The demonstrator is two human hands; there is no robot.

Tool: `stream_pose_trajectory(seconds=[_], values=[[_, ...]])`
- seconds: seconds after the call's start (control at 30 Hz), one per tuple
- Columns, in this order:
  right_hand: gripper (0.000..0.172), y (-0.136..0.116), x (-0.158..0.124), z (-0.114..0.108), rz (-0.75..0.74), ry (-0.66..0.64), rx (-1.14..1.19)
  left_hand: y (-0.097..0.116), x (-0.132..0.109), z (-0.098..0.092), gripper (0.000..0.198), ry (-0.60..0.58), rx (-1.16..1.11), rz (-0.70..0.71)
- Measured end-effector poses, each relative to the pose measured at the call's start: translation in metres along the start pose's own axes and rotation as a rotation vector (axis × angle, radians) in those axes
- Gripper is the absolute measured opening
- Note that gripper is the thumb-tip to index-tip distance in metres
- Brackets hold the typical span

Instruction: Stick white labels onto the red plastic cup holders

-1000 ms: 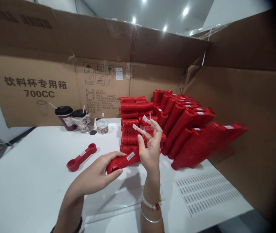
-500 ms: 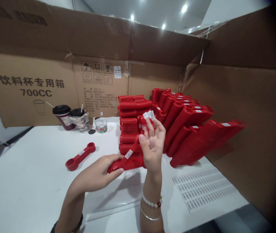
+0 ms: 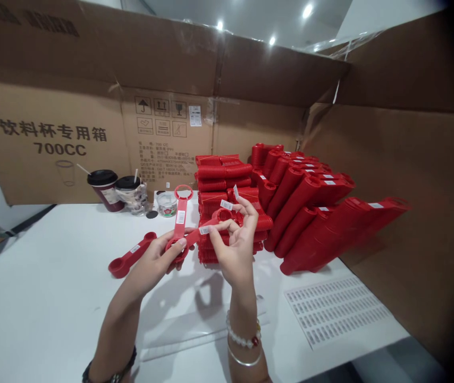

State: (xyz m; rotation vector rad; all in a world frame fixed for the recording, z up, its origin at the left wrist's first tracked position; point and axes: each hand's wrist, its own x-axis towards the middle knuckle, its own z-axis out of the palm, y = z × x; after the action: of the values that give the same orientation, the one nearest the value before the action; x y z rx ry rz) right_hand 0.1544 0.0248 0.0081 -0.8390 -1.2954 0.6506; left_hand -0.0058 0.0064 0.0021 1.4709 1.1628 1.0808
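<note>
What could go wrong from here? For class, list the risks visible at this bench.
The white labels clinging to the right hand might curl, stick together or drop off. The red plastic ring-ended pieces crossed in the left hand could slip apart. The stacked red ribbed bundles stand close behind the hands, so a careless swing might topple them.

Left wrist (image 3: 109,371): dark wristband (image 3: 111,372), fine detail unclear. Right wrist (image 3: 243,331): strand of round white beads (image 3: 243,336) with one red bead (image 3: 255,341); thin silver bangle (image 3: 245,361) sits nearer the forearm.
</note>
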Motion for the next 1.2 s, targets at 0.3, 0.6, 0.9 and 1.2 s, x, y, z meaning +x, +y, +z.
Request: stream_pose_trajectory(seconds=[0.3, 0.6, 0.9, 1.2], values=[[0.067, 0.002, 0.001, -0.001, 0.067, -0.07, 0.002, 0.001, 0.0, -0.001, 0.036, -0.031, 0.042, -0.029], [0.066, 0.008, 0.002, -0.001, 0.105, -0.116, 0.019, -0.002, 0.003, -0.003, 0.038, -0.049, 0.035, -0.038], [0.064, 0.008, 0.003, 0.0, 0.119, -0.132, -0.01, -0.002, 0.003, -0.005, 0.036, -0.05, 0.037, -0.039], [0.064, 0.011, 0.002, 0.001, 0.086, -0.112, -0.076, -0.001, 0.002, -0.003, 0.037, -0.045, 0.027, -0.043]])
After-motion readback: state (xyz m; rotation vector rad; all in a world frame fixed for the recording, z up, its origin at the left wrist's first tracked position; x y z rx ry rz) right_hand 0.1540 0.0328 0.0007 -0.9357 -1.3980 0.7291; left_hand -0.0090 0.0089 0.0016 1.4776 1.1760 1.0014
